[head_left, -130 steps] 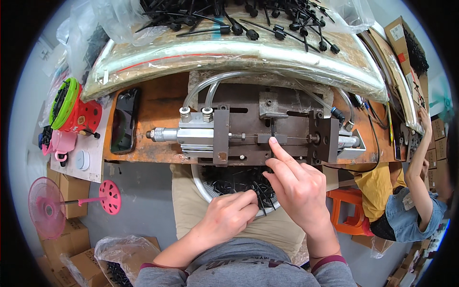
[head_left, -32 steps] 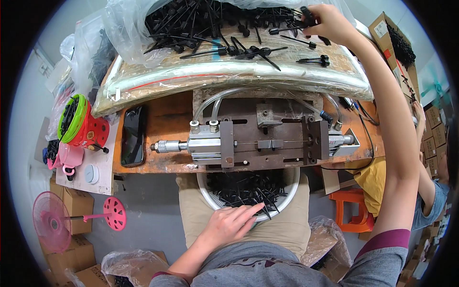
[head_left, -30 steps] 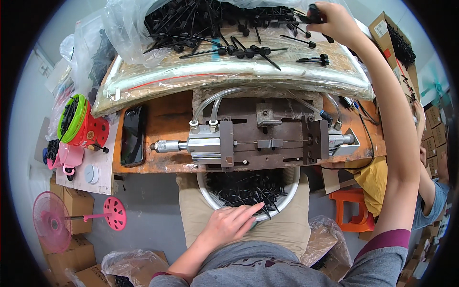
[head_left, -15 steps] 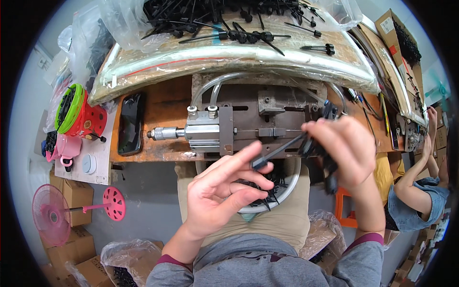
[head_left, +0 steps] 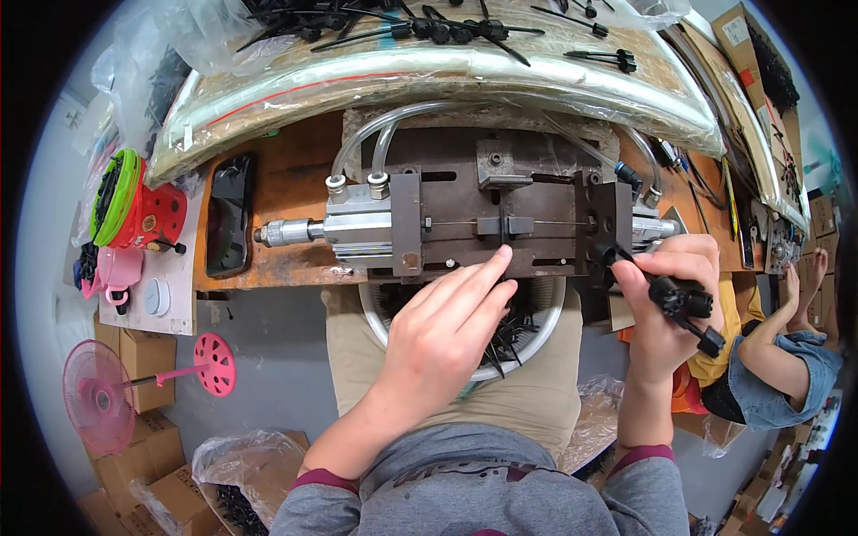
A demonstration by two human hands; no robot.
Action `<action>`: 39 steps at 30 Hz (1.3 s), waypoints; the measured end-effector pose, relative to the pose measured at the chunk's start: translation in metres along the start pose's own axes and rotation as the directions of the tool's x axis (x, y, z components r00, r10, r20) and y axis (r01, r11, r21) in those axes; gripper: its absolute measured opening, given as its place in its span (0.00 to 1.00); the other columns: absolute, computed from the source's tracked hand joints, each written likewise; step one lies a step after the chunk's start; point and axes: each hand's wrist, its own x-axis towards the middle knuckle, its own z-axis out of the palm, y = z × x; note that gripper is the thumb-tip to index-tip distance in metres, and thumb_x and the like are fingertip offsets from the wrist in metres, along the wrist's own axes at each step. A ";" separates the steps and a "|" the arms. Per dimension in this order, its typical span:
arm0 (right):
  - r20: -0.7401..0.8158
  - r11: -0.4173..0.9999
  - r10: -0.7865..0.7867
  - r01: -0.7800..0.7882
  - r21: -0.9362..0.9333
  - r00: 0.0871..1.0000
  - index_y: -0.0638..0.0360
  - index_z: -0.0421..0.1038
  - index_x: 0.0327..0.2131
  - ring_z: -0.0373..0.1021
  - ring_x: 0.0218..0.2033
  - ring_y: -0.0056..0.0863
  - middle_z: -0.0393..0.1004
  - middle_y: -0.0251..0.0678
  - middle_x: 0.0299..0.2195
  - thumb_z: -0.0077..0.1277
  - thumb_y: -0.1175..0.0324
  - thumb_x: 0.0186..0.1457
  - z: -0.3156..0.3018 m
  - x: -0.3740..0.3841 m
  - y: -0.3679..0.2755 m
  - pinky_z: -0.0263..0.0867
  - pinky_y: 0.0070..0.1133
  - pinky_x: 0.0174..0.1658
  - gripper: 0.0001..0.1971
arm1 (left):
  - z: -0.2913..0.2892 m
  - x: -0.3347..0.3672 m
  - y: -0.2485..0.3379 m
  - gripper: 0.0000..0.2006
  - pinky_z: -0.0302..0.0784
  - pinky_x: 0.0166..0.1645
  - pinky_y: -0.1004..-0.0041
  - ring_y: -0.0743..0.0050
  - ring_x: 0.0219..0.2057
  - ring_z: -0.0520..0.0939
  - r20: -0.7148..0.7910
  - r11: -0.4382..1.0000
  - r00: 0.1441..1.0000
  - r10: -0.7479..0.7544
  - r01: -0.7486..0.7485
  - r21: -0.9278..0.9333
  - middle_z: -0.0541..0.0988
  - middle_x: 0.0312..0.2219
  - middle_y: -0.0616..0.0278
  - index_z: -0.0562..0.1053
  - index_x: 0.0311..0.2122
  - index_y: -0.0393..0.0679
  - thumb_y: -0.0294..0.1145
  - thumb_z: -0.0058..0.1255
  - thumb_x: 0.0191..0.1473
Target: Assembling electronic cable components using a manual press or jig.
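Note:
My left hand (head_left: 451, 330) reaches over the front edge of a metal fixture, fingers close together. Its index fingertip meets the lower end of a thin black cable tie (head_left: 504, 213), which lies across a small grey slotted block (head_left: 518, 226). The thumb and whatever is under the fingers are hidden. To the right, my right hand (head_left: 670, 290) is closed around a bunch of black cable ties (head_left: 681, 304) with chunky heads, held off the fixture's right end. A metal cylinder (head_left: 362, 223) with clear hoses sits on the fixture's left.
Beneath the fixture, a white-rimmed basket (head_left: 527, 353) of black ties rests at my lap. More ties (head_left: 438, 31) lie on the plastic-wrapped board (head_left: 429, 76) behind. A phone (head_left: 231, 214), a red bucket (head_left: 165, 213) and a pink fan (head_left: 98, 397) are left. Another person (head_left: 778, 357) sits right.
My left hand has turned palm down and moved to the fixture's block, where a cable tie now lies. My right hand has drawn down and right with its bunch. The view has shifted slightly.

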 end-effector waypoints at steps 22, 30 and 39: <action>0.450 0.101 0.624 -0.638 0.763 0.638 0.65 0.72 0.31 0.68 0.23 0.19 0.69 0.36 0.30 0.58 0.76 0.49 0.006 -0.026 -0.007 0.67 0.13 0.22 0.06 | 0.001 0.019 0.003 0.13 0.75 0.28 0.76 0.71 0.24 0.82 0.085 0.985 0.995 -0.048 0.033 0.168 0.81 0.47 0.60 0.79 0.35 0.41 0.26 0.64 0.40; 0.173 0.734 0.465 -0.487 0.474 0.868 0.62 0.79 0.30 0.72 0.28 0.23 0.75 0.36 0.30 0.67 0.80 0.39 0.007 -0.034 -0.014 0.69 0.17 0.28 0.11 | -0.019 0.021 0.013 0.21 0.79 0.37 0.74 0.66 0.36 0.83 0.028 0.887 0.994 -0.106 0.107 -0.450 0.80 0.44 0.51 0.78 0.45 0.36 0.29 0.66 0.44; 0.135 0.975 -0.222 0.222 0.017 0.966 0.64 0.79 0.37 0.76 0.29 0.30 0.77 0.39 0.35 0.61 0.75 0.38 0.021 -0.041 -0.012 0.70 0.21 0.29 0.16 | -0.022 0.015 0.026 0.19 0.79 0.35 0.75 0.67 0.35 0.82 -0.012 0.862 0.998 -0.065 0.051 -0.504 0.81 0.32 0.58 0.81 0.38 0.40 0.25 0.71 0.34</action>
